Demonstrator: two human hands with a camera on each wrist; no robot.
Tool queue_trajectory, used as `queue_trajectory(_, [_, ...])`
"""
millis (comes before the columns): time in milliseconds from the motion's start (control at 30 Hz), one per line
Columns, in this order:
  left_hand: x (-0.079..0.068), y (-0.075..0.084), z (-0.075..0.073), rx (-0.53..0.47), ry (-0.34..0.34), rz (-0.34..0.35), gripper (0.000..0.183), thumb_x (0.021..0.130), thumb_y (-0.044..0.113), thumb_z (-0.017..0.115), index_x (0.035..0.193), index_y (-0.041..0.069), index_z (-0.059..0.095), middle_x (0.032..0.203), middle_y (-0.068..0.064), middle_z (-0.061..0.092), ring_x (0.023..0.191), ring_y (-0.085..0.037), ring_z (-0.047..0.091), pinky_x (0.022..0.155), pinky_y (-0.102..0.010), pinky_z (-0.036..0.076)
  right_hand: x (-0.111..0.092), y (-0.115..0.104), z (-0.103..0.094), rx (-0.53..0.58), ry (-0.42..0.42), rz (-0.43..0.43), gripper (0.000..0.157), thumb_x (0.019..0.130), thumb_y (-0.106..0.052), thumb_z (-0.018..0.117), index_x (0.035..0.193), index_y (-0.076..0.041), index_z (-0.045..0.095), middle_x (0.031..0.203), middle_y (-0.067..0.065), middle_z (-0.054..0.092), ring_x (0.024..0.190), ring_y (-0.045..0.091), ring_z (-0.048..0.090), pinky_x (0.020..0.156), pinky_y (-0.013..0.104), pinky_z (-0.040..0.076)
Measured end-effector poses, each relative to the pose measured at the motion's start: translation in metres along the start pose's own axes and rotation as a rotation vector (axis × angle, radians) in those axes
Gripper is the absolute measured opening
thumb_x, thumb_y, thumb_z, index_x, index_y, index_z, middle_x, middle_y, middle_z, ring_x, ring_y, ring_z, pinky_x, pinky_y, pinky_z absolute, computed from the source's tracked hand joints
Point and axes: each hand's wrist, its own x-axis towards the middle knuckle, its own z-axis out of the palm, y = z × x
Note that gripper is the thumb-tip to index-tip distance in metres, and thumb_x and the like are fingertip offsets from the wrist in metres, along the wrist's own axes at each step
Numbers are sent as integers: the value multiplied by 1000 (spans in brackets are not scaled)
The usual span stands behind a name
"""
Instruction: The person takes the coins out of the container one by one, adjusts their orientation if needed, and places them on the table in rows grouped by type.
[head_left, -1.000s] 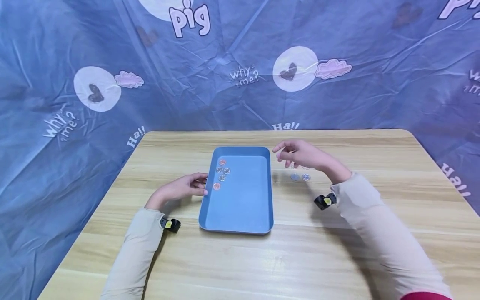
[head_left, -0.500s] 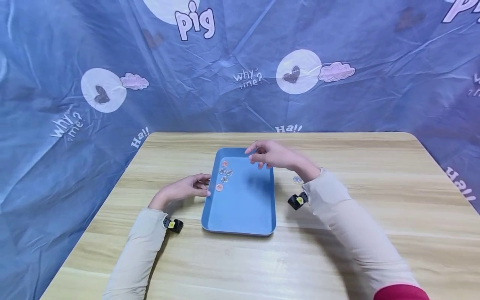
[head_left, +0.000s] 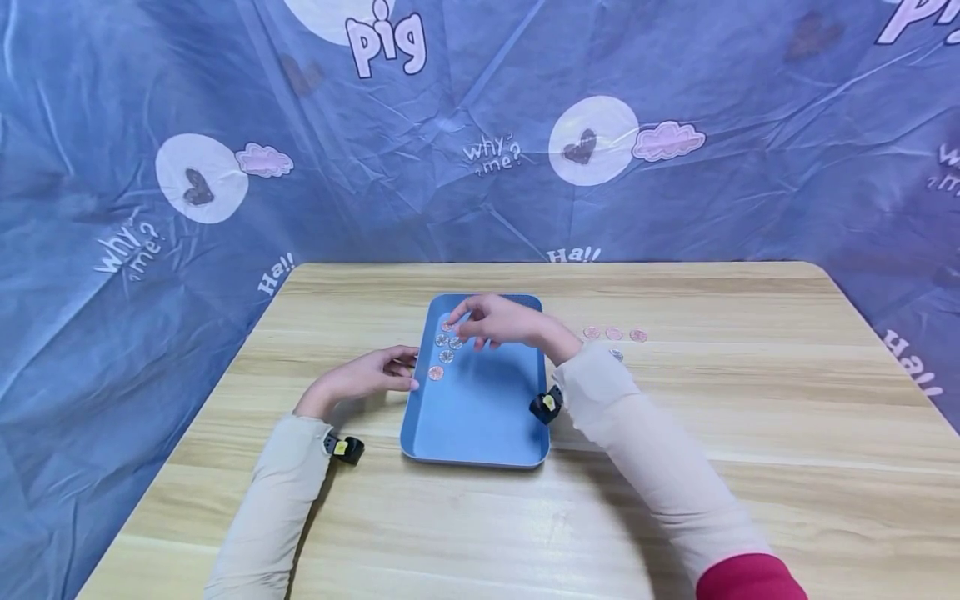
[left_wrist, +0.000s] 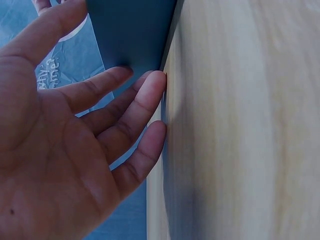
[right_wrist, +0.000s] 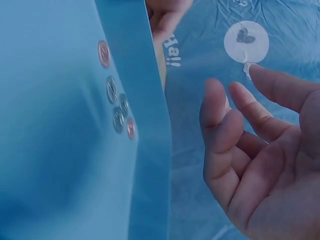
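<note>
Left hand (head_left: 367, 375), at centre-left of the head view, has its fingers loosely bent and spread, with fingertips touching the outside of the left wall of a blue tray (head_left: 487, 417). Right hand (head_left: 502, 321) hovers above the tray's upper half, fingers partly curled; whether they pinch anything I cannot tell.

Across the top and sides of the head view hangs a creased blue cloth (head_left: 420, 208) printed with words, pale circles and pink clouds. Below it, a pale wood-grain worktop (head_left: 465, 533) fills the lower frame. Beige sleeves (head_left: 262, 508) reach in from the bottom edge, and a black device (head_left: 348, 451) with a yellow mark sits at the left wrist, its twin (head_left: 546, 406) at the right. The tray lies flat at the centre, longer from top to bottom.

Smallest are the coins. Five lie in the tray's upper left: a reddish coin (head_left: 447, 326) at the top, three silvery coins (head_left: 446, 356) below it, and another reddish one (head_left: 436, 373) lowest. Right of the tray, three pinkish coins (head_left: 614, 334) form a row, with a silvery one (head_left: 617, 355) beneath, beside the right sleeve.
</note>
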Motion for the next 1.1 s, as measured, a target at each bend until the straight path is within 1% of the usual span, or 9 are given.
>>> queue_trajectory(67, [0,0,0,-2,-1,3,72,91,25,67,147,-3,31,137,-23,51,122,-35,54,108,-46,43,5,2,5,19,-12,14,34,99,-21,52,131,-7,55,118,20,65,81,24,64,65,31,51])
queue_trajectory(167, [0,-1,0,-1,-3,3,72,91,25,67,147,-3,31,137,-23,50,122,-35,54,108,-46,43,14,6,12,66,-29,40,33,99,-21,52,130,-8,54,120,21,64,86,30,65,67,33,51])
queue_trajectory(333, [0,-2,0,1,-13,7,73,92,27,66,147,-4,30,138,-24,49,122,-35,54,107,-46,44,25,12,21,136,-38,67,33,98,-19,55,128,-7,55,116,22,65,76,21,64,60,25,47])
queue_trajectory(433, [0,-1,0,-2,-13,3,73,92,26,66,148,-3,29,138,-24,49,123,-36,53,108,-47,43,28,15,25,147,-27,68,35,97,-19,56,129,-6,55,113,21,66,70,16,61,59,25,47])
queue_trajectory(767, [2,-1,0,-4,-10,-10,73,92,25,66,148,-3,29,139,-23,49,125,-36,52,109,-46,43,38,34,35,198,16,77,36,95,-15,59,129,-4,56,102,13,67,65,13,60,55,23,46])
queue_trajectory(833, [2,-1,0,-2,-10,-7,73,92,25,66,148,-4,29,139,-24,49,125,-36,52,108,-46,43,39,37,37,196,16,79,36,95,-15,59,129,-4,57,101,16,66,63,13,60,54,22,46])
queue_trajectory(967, [2,0,0,3,-17,-4,74,92,26,66,148,-4,28,139,-25,48,124,-36,52,108,-46,43,41,40,42,195,15,86,34,95,-15,59,127,-5,58,133,14,55,62,12,60,51,21,45])
queue_trajectory(1000, [2,0,0,6,-18,-3,74,92,26,66,148,-5,28,139,-25,48,124,-36,52,108,-46,43,42,40,42,197,13,88,34,95,-15,59,127,-5,58,137,17,52,62,12,60,51,21,45])
queue_trajectory(1100, [3,0,0,-1,-13,-13,75,91,27,67,148,-3,28,139,-24,48,124,-36,52,108,-46,44,42,39,44,200,15,84,34,93,-13,61,125,-4,58,148,14,41,61,12,60,50,21,43])
